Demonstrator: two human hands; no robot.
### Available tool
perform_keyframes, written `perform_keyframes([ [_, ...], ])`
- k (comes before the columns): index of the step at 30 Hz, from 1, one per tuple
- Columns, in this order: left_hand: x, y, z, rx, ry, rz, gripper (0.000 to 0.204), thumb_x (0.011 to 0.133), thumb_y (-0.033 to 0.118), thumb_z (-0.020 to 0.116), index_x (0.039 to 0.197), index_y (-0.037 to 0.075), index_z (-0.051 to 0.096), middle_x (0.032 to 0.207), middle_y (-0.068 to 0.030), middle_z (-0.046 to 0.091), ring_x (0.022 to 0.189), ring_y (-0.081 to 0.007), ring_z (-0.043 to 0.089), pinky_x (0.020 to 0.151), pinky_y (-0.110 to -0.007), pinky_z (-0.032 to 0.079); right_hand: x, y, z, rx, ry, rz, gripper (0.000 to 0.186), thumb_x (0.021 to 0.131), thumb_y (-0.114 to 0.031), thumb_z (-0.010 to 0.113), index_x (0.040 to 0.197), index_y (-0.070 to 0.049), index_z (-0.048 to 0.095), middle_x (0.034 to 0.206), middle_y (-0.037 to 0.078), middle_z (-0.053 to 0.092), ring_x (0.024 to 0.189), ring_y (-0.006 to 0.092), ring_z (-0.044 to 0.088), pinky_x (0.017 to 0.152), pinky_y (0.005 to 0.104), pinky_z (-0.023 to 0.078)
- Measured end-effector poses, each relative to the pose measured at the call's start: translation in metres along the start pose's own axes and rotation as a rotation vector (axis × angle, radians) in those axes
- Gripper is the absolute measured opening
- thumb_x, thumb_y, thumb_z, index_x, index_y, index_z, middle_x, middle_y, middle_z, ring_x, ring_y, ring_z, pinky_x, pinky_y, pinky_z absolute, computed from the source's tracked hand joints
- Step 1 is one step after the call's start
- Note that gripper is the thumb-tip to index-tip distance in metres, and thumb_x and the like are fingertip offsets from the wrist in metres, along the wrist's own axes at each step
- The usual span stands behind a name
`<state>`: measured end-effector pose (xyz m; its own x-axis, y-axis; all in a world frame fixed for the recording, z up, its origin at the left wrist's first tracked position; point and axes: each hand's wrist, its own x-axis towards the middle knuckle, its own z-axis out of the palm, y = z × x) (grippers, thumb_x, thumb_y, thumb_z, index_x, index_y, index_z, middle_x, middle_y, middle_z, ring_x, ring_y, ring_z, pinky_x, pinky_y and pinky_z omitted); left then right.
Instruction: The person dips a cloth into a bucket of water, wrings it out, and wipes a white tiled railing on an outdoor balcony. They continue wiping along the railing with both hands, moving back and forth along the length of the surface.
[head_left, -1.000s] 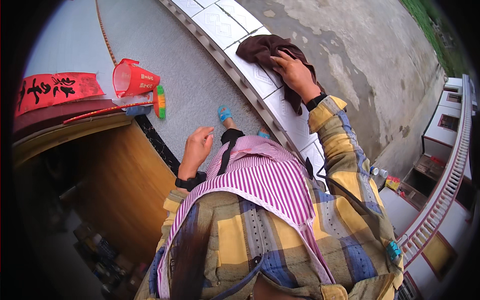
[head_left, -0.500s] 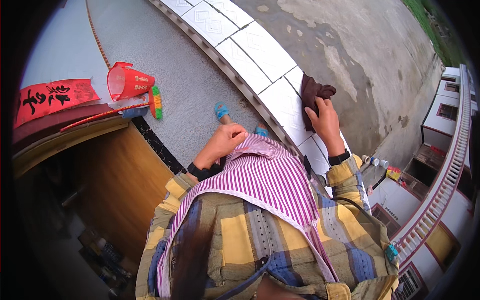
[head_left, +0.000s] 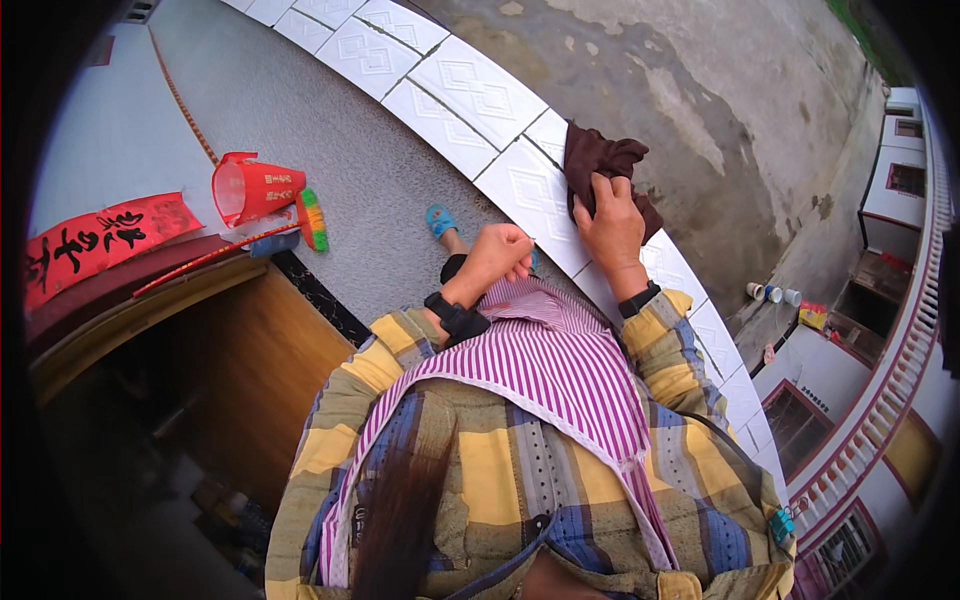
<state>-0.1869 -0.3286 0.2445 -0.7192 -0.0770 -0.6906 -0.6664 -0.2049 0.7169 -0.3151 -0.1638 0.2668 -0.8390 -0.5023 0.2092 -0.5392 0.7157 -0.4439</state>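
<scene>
My right hand [head_left: 610, 225] presses on a bunched dark brown cloth [head_left: 600, 150] on a white tiled ledge [head_left: 465, 85], its fingers bent into the fabric. My left hand [head_left: 500, 250] is closed in front of my pink striped apron [head_left: 530, 360], left of the cloth and apart from it; whether anything small is inside its fingers is hidden. A blue sandal [head_left: 437, 220] shows on the grey floor beside the ledge.
At left are a red bucket-like container [head_left: 255, 190], a colourful broom [head_left: 312, 220], a red paper banner [head_left: 100, 245] and a doorway with a wooden door [head_left: 270, 370]. Beyond the ledge lies a concrete yard [head_left: 720, 120]; cups [head_left: 775, 293] and a railed white building stand at right.
The brown cloth and my right hand moved down along the ledge, then slightly back up and left. My left hand rose toward the middle, its fingers curling closed.
</scene>
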Motion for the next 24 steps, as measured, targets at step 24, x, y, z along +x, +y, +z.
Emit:
perform_keyframes([
  [24, -0.004, 0.007, 0.003, -0.095, 0.037, -0.044, 0.016, 0.093, 0.012, 0.066, 0.082, 0.001, 0.065, 0.068, -0.0059, 0.066, 0.052, -0.0119, 0.063, 0.044, -0.022, 0.049, 0.001, -0.001, -0.001, 0.023, -0.004, 0.001, 0.039, 0.078, -0.021, 0.077, 0.112, -0.011, 0.061, 0.098, 0.013, 0.054, 0.082, 0.0347, 0.064, 0.068, 0.0454, 0.054],
])
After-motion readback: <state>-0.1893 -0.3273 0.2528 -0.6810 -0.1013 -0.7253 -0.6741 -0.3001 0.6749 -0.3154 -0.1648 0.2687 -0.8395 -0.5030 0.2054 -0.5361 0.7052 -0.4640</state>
